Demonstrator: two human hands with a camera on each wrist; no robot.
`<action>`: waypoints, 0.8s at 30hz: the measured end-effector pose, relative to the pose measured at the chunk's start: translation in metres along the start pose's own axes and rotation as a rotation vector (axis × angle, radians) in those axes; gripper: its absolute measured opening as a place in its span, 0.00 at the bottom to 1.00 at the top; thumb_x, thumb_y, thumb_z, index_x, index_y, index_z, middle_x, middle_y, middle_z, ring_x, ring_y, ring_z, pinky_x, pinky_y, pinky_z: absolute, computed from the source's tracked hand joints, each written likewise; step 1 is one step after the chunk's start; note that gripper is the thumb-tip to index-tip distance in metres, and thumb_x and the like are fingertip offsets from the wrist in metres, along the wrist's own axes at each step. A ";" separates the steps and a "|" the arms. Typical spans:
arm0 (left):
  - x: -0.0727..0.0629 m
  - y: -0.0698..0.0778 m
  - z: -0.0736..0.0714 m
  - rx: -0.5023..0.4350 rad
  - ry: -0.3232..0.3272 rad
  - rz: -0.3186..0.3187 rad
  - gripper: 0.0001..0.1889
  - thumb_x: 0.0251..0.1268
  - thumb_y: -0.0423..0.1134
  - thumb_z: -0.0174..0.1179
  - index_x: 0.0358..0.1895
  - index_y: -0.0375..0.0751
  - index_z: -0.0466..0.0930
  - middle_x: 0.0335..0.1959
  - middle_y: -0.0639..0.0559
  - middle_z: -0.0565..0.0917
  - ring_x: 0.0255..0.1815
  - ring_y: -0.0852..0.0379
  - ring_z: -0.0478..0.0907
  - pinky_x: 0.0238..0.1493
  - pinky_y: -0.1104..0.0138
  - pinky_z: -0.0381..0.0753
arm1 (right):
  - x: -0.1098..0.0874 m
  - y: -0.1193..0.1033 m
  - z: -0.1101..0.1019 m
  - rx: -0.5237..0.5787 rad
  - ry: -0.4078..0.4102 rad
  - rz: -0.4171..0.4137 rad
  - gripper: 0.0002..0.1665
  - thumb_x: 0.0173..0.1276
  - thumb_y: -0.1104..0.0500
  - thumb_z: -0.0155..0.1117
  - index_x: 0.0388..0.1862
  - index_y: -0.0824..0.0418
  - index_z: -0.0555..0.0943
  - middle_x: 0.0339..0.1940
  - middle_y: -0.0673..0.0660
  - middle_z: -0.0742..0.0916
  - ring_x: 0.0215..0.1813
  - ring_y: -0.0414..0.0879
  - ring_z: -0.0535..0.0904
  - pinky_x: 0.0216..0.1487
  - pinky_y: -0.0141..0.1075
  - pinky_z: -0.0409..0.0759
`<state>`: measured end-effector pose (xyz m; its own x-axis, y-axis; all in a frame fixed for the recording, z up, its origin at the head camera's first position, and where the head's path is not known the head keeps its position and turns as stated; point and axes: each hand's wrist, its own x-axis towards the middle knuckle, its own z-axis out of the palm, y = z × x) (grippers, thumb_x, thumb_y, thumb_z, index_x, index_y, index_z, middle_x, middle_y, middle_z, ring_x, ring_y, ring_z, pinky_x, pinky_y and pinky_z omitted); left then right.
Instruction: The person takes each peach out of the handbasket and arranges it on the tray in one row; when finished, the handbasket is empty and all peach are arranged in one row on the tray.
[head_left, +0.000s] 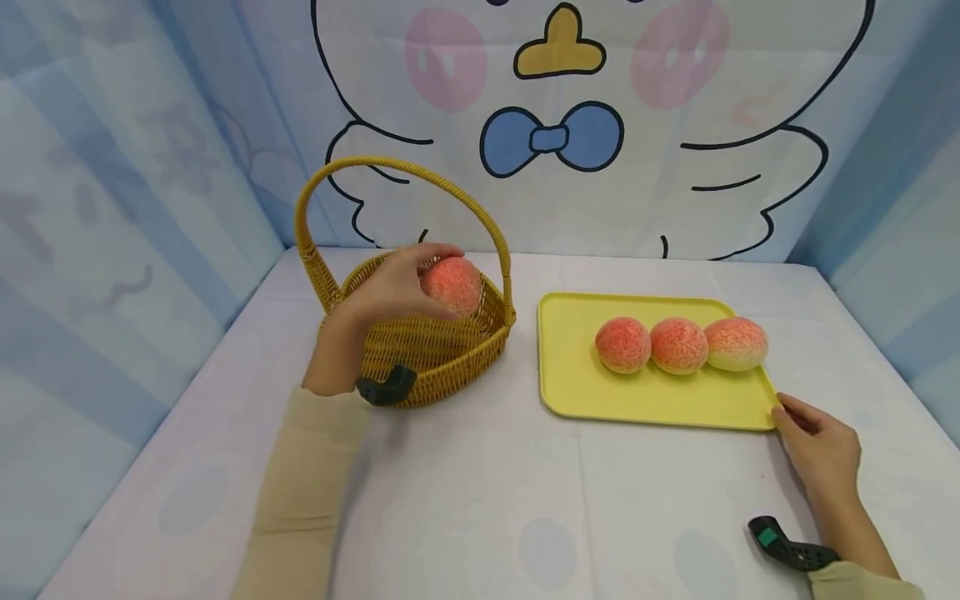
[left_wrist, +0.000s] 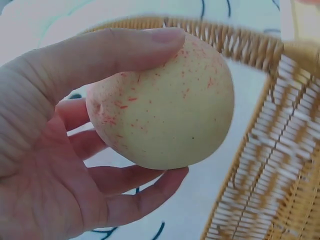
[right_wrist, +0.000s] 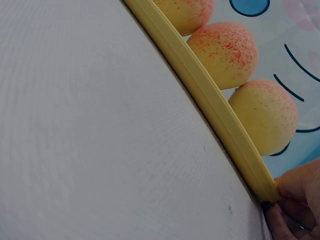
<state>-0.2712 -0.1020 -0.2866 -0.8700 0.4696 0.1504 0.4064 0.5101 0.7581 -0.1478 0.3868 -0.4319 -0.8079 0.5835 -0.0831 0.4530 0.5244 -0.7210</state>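
Observation:
My left hand (head_left: 401,287) grips a peach (head_left: 453,286) over the wicker basket (head_left: 427,387), below its arched handle. In the left wrist view the thumb lies across the pale, red-speckled peach (left_wrist: 175,110) and the fingers curl under it. At the right, my right hand (head_left: 821,450) pinches the near right corner of a yellow tray (head_left: 585,392). Three more peaches sit in a row on that tray: a left one (head_left: 623,344), a middle one (head_left: 678,345) and a right one (head_left: 737,343). The right wrist view shows thumb and fingers at the tray's corner (right_wrist: 267,190).
A white cloth with pale dots covers the table (head_left: 480,500). Behind it hangs a curtain with a cartoon figure and a blue bow tie (head_left: 551,139). Blue patterned curtains close both sides. Each wrist carries a black strap mount.

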 end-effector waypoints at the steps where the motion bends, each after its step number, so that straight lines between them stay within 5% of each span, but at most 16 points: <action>1: -0.002 0.002 0.002 0.005 0.000 0.001 0.39 0.38 0.37 0.75 0.61 0.47 0.69 0.52 0.51 0.72 0.47 0.52 0.72 0.40 0.62 0.79 | 0.000 0.000 0.000 -0.001 0.000 -0.003 0.30 0.69 0.47 0.49 0.66 0.58 0.66 0.63 0.65 0.71 0.62 0.57 0.64 0.59 0.43 0.67; 7: -0.009 0.013 0.013 0.019 -0.001 0.063 0.39 0.37 0.35 0.76 0.61 0.44 0.70 0.55 0.52 0.71 0.49 0.53 0.70 0.42 0.62 0.78 | 0.002 -0.001 -0.001 0.003 -0.002 -0.002 0.30 0.69 0.47 0.50 0.66 0.58 0.66 0.63 0.65 0.71 0.63 0.58 0.63 0.59 0.44 0.66; 15: -0.017 0.019 0.038 -0.043 -0.091 0.100 0.38 0.37 0.34 0.76 0.59 0.44 0.71 0.52 0.54 0.73 0.50 0.55 0.70 0.43 0.64 0.77 | 0.004 0.001 0.002 0.009 0.012 0.000 0.29 0.69 0.48 0.50 0.66 0.59 0.66 0.63 0.65 0.72 0.62 0.57 0.64 0.59 0.46 0.66; 24: -0.005 0.031 0.075 -0.107 -0.183 0.204 0.38 0.37 0.33 0.75 0.59 0.40 0.70 0.52 0.52 0.73 0.48 0.57 0.71 0.45 0.67 0.75 | 0.004 0.001 0.001 0.009 0.005 -0.005 0.30 0.69 0.47 0.50 0.66 0.59 0.67 0.62 0.65 0.72 0.62 0.58 0.64 0.59 0.47 0.66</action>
<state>-0.2330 -0.0341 -0.3115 -0.7047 0.6816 0.1973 0.5274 0.3170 0.7883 -0.1509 0.3891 -0.4339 -0.8080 0.5842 -0.0763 0.4457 0.5215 -0.7276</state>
